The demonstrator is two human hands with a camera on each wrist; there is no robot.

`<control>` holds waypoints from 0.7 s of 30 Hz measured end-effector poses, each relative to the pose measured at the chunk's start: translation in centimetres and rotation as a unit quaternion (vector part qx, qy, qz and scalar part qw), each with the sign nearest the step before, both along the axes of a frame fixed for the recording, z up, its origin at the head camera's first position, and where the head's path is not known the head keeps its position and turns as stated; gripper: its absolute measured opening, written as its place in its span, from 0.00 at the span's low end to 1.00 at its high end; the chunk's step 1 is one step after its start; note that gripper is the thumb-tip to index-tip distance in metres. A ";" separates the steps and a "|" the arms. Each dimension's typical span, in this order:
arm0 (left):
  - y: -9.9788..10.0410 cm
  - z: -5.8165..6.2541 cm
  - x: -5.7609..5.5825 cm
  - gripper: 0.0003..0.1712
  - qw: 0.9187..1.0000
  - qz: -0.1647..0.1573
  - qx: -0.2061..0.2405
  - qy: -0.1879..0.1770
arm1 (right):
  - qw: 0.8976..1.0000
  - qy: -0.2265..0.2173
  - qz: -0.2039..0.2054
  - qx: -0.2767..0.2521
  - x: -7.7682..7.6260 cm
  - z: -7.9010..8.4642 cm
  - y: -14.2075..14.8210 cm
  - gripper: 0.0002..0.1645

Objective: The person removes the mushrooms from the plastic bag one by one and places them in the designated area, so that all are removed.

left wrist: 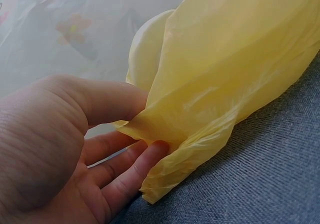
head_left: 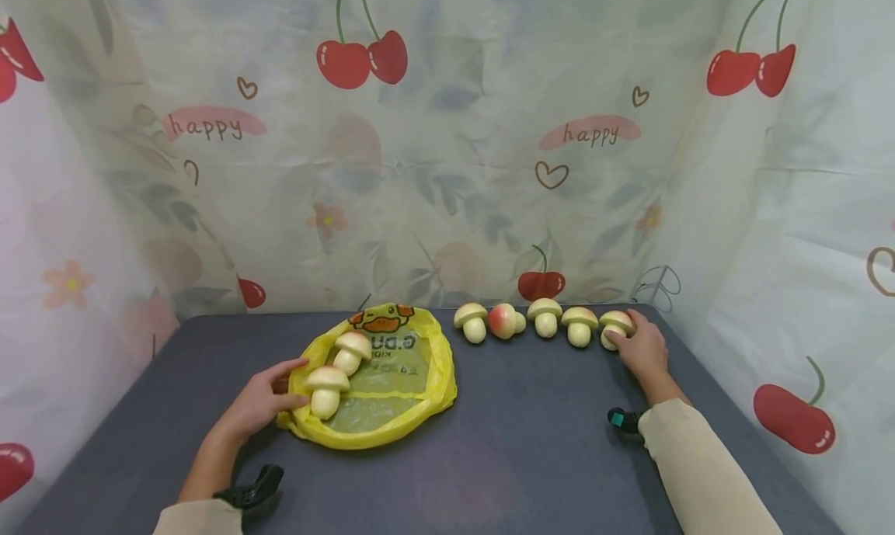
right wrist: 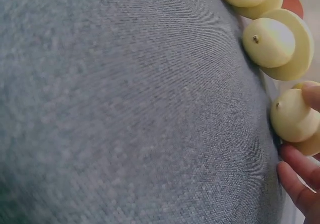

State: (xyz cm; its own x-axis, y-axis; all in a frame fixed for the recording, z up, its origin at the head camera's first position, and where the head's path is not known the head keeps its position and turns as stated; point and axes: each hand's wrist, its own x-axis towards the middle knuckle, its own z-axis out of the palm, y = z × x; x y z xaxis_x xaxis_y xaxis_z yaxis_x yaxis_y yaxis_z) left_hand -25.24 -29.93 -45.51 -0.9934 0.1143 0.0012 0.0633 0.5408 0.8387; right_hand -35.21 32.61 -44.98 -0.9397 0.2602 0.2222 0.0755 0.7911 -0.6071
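Note:
My left hand (head_left: 257, 399) holds the left edge of a yellow plastic bag (head_left: 442, 364), which lies spread with its rim turned up. In the left wrist view the bag's thin film (left wrist: 200, 94) passes between thumb and fingers. Two toy mushrooms (head_left: 325, 391) with cream stems and pale, pink-tinged caps are in the bag's left part. At the far right, my right hand (head_left: 643, 350) grips the end mushroom (head_left: 615, 323) of a row, thumb on one side and fingers on the other. That mushroom (right wrist: 292, 116) shows its stem base in the right wrist view.
Several more mushrooms (head_left: 545, 317) line the back edge of the dark grey table (head_left: 503, 442). One mushroom (head_left: 505, 321) lies on its side, red cap to the left. A cherry-print curtain (head_left: 447, 170) closes off the back and both sides.

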 end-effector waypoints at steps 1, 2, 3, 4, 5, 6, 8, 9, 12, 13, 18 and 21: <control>0.0 0.0 0.0 0.44 1.000 0.000 0.000 0.000 | 1.000 -0.002 0.001 0.000 0.0 0.0 0.0 0.43; 0.0 0.0 0.0 0.44 1.000 -0.001 0.000 0.000 | 1.000 -0.003 0.002 0.001 0.0 0.1 0.0 0.43; -0.1 0.0 0.0 0.44 1.000 -0.002 0.000 0.000 | 1.000 -0.003 0.003 0.002 0.0 0.1 0.1 0.43; -0.1 0.0 -0.1 0.44 1.000 -0.003 0.001 0.000 | 1.000 -0.004 0.004 0.003 -0.1 0.0 0.1 0.43; -0.1 -0.1 -0.1 0.44 1.000 -0.004 0.001 0.001 | 1.000 -0.004 0.005 0.003 -0.1 0.0 0.1 0.44; -0.1 -0.1 -0.1 0.44 1.000 -0.004 0.001 0.001 | 1.000 -0.004 0.006 0.003 -0.1 0.0 0.2 0.44; -0.2 0.0 -0.1 0.44 1.000 -0.005 0.000 0.002 | 1.000 -0.003 0.007 0.003 0.0 0.0 0.1 0.44; -0.2 0.0 -0.1 0.44 1.000 -0.004 -0.001 0.002 | 1.000 -0.003 0.008 0.002 0.0 0.0 0.1 0.44; -0.2 -0.1 -0.1 0.44 1.000 -0.002 -0.002 0.002 | 1.000 -0.003 0.011 0.004 0.3 0.3 -0.1 0.44; -0.2 -0.1 -0.1 0.44 1.000 -0.002 -0.003 0.002 | 1.000 -0.004 0.012 0.005 0.5 0.4 -0.1 0.45; -0.1 -0.2 -0.1 0.44 1.000 0.000 -0.002 0.002 | 1.000 -0.004 0.021 0.016 1.2 0.7 -0.1 0.45; -0.1 -0.1 0.0 0.44 1.000 0.001 -0.005 0.003 | 1.000 -0.003 0.020 0.021 1.7 0.8 0.1 0.45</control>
State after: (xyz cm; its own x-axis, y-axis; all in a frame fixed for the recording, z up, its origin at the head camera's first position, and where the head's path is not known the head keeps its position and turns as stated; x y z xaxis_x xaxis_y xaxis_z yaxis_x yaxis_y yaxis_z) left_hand -25.27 -30.00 -45.56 -0.9935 0.1134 0.0067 0.0683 0.5497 0.8326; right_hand -33.53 32.76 -44.14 -0.9505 0.2138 0.2255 0.0478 0.8178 -0.5736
